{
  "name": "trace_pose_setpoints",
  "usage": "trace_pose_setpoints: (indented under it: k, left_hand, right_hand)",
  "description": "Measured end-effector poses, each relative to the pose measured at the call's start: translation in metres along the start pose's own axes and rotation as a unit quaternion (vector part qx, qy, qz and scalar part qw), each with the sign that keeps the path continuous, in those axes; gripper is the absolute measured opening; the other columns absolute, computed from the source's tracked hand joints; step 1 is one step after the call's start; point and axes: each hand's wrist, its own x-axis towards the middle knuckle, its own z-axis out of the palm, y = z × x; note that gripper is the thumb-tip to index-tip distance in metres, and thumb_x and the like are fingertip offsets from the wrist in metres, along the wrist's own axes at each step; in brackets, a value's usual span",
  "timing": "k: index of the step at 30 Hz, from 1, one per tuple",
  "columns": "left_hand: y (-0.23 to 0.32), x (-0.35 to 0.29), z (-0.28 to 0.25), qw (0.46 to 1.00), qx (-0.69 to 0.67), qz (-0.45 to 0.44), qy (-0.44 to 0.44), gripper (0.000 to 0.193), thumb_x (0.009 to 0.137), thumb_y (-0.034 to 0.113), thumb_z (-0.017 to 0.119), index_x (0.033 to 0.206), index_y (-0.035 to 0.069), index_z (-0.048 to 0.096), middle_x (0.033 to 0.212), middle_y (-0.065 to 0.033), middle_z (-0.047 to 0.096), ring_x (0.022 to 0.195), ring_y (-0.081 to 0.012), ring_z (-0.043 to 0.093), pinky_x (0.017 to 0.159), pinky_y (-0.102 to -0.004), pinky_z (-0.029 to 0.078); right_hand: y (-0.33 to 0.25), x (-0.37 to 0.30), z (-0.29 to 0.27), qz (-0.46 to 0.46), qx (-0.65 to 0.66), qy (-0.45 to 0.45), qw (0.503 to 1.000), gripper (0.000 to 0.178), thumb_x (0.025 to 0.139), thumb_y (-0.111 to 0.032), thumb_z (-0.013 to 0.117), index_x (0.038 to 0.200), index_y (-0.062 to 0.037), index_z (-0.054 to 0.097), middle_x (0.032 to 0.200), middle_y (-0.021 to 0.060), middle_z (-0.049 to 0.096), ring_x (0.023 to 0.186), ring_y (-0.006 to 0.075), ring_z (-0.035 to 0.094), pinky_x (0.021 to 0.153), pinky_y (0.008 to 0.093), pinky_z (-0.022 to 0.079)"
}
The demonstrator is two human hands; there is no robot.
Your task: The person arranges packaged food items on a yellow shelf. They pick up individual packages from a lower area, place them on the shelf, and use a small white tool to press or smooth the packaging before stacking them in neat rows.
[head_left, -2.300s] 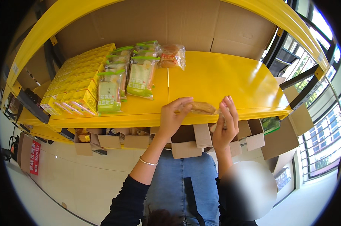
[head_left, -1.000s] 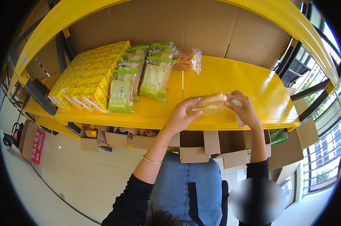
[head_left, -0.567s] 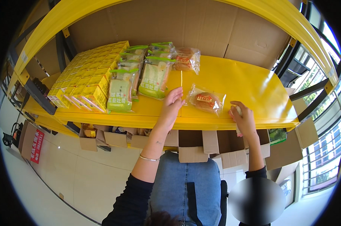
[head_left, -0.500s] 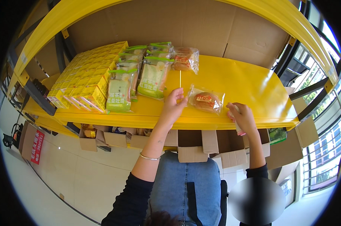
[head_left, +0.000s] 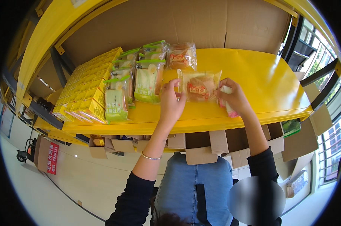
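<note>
A clear-wrapped bread bun (head_left: 200, 89) with red print is tilted up on the yellow shelf, between my two hands. At its left end, my left hand (head_left: 172, 101) has its fingers and thumb curled around the wrapper's edge. My right hand (head_left: 236, 98) is closed round a small white-and-pink folded thing (head_left: 230, 109), its kind unclear, and its fingertips touch the bun's right end. Behind stands a similar wrapped bun (head_left: 182, 56). Several green-topped bags of sliced toast (head_left: 148, 81) stand in rows just left of my left hand.
Rows of small yellow boxes (head_left: 88, 88) fill the left of the yellow shelf (head_left: 249, 71). A cardboard sheet (head_left: 170, 20) backs it. Below the front edge are open cardboard boxes (head_left: 201, 155). Dark posts (head_left: 293, 41) and yellow beams frame both sides.
The nearer bun has gone from lying flat to tilted up and sits farther back. My right hand has moved up and left to its end; my left hand has reached its other end.
</note>
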Motion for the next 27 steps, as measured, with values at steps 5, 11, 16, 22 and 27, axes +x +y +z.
trace_pose_setpoints:
  k: [5, 11, 16, 22, 27]
  left_hand:
    - [-0.011, 0.029, 0.025, 0.984, -0.152, -0.087, 0.035, 0.043, 0.082, 0.004, 0.057, 0.124, 0.000, 0.048, 0.105, -0.0125, 0.052, 0.085, -0.0196, 0.059, 0.076, -0.0300, 0.047]
    - [-0.015, 0.071, 0.035, 0.972, -0.164, -0.157, 0.060, 0.050, 0.082, 0.010, 0.058, 0.129, -0.002, 0.044, 0.098, -0.0130, 0.057, 0.089, -0.0200, 0.057, 0.077, -0.0303, 0.046]
    - [-0.029, 0.080, 0.038, 0.966, -0.198, -0.154, 0.057, 0.060, 0.082, 0.014, 0.058, 0.135, -0.002, 0.036, 0.114, -0.0173, 0.054, 0.103, -0.0232, 0.051, 0.089, -0.0338, 0.041]
    - [-0.047, 0.083, 0.052, 0.985, -0.090, -0.101, 0.109, 0.061, 0.081, 0.012, 0.056, 0.136, -0.002, 0.033, 0.118, -0.0122, 0.049, 0.105, -0.0179, 0.045, 0.093, -0.0301, 0.036]
    - [-0.035, 0.080, 0.045, 0.984, -0.134, -0.089, 0.074, 0.078, 0.077, 0.021, 0.060, 0.137, -0.011, 0.021, 0.139, -0.0381, 0.020, 0.133, -0.0451, 0.018, 0.112, -0.0468, 0.013]
  right_hand:
    - [0.018, 0.040, 0.005, -0.018, -0.052, 0.069, 0.996, 0.023, 0.076, -0.012, 0.072, 0.090, -0.0068, 0.054, 0.072, 0.0071, 0.063, 0.057, 0.0175, 0.061, 0.053, 0.0304, 0.047]
    - [0.020, 0.088, 0.032, -0.008, -0.243, 0.173, 0.954, 0.028, 0.073, -0.026, 0.073, 0.093, -0.0149, 0.057, 0.086, 0.0113, 0.067, 0.082, 0.0342, 0.063, 0.072, 0.0410, 0.050]
    - [0.024, 0.107, 0.051, 0.001, -0.247, 0.176, 0.953, 0.028, 0.077, -0.028, 0.071, 0.097, -0.0161, 0.056, 0.087, 0.0121, 0.067, 0.083, 0.0341, 0.064, 0.071, 0.0431, 0.050]
    - [0.024, 0.107, 0.063, -0.011, -0.319, 0.181, 0.930, 0.030, 0.081, -0.029, 0.068, 0.101, -0.0150, 0.050, 0.094, 0.0123, 0.065, 0.086, 0.0351, 0.062, 0.071, 0.0448, 0.048]
    - [0.027, 0.106, 0.066, -0.090, -0.318, 0.218, 0.918, 0.028, 0.082, -0.028, 0.067, 0.100, -0.0143, 0.050, 0.101, 0.0123, 0.061, 0.086, 0.0359, 0.061, 0.071, 0.0446, 0.047]
